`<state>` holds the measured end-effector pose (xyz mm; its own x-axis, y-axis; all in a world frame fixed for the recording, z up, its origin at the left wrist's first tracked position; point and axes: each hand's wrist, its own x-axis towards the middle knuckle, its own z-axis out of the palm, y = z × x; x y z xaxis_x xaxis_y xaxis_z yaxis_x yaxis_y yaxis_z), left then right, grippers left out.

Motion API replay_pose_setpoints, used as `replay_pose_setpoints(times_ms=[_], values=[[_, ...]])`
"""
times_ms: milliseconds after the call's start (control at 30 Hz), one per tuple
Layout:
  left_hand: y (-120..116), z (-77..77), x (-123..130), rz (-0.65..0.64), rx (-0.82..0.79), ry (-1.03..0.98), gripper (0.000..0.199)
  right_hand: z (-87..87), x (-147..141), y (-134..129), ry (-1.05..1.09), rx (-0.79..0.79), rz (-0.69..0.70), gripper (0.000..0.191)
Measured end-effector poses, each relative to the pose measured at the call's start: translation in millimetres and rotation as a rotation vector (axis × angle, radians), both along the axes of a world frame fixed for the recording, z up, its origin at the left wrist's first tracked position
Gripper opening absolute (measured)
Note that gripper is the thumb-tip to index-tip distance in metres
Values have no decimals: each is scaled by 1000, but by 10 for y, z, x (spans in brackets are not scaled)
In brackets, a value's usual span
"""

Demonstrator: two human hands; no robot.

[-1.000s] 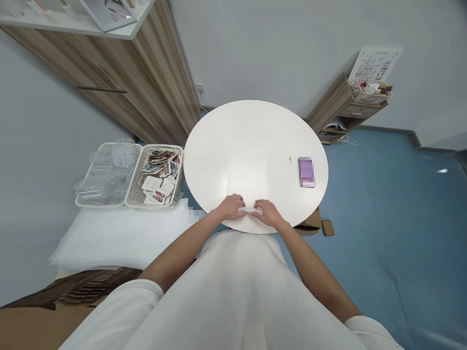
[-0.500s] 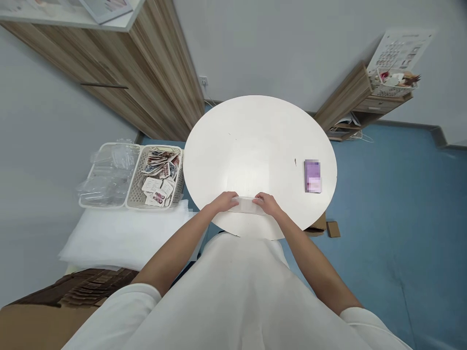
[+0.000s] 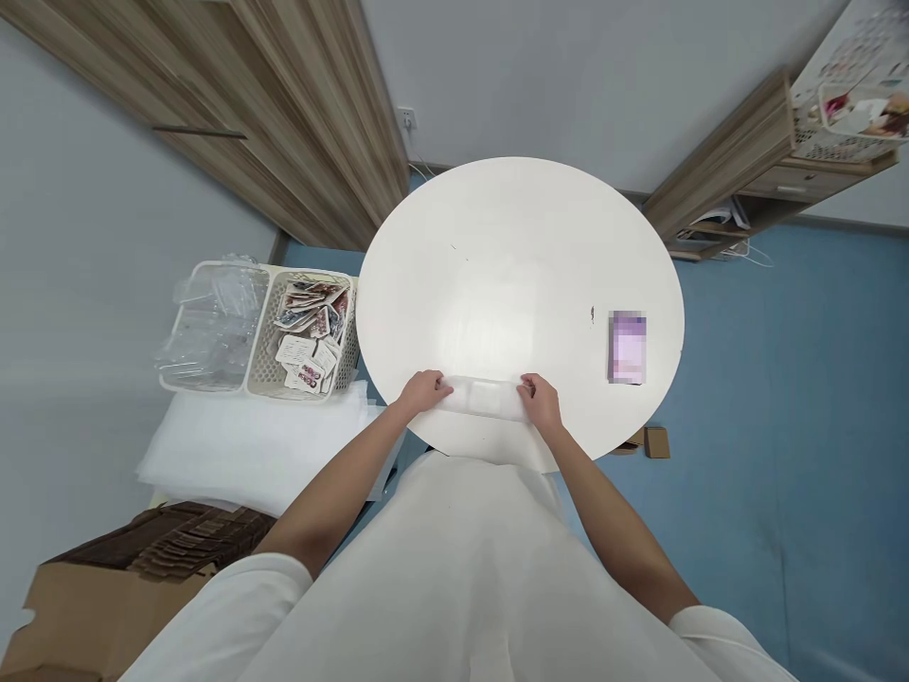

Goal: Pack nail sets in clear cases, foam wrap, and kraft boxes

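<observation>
A folded white translucent sheet [image 3: 487,398] forms a flat strip along the near part of the white round table [image 3: 511,218]. A paler rectangular shape shows through its middle; I cannot make out what it is. At the strip's left end, my left hand [image 3: 423,390] is closed, with thumb and fingers pinching the edge. My right hand [image 3: 541,402] pinches the right end in the same way. To the right, apart from both hands, lies a purple box-like item [image 3: 627,348], its top blurred.
Left of the table stand a basket of printed cards [image 3: 264,369] and a basket of clear plastic packaging [image 3: 205,384]. Below them lies a stack of white sheets [image 3: 213,455]. Brown cardboard [image 3: 106,616] sits at lower left, a wooden cabinet [image 3: 298,114] behind.
My hands have moved apart along the strip toward its two ends, and more of it shows between them. The whole view has shifted slightly.
</observation>
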<state>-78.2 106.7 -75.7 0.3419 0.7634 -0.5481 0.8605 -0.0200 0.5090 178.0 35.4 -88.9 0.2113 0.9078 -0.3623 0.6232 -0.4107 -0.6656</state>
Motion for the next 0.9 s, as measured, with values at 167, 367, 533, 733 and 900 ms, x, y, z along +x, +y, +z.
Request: replay_pose_setpoints(times_ms=[167,367,533,733,900], values=[[-129,139,82,111,350,-24,43,97,-23,-112,-239,269,215,28],[-258,133,269,-456,404,-155,52,115,-243,-83,-281,281,698,32],[-249,58,325,-486,433,-103,49,57,-356,-83,-352,220,673,39],[-234,137,293,-580,335,-151,50,229,-348,-244,-255,96,639,40],[-315,185,261,-584,196,-197,45,377,-337,-416,-169,78,638,38]])
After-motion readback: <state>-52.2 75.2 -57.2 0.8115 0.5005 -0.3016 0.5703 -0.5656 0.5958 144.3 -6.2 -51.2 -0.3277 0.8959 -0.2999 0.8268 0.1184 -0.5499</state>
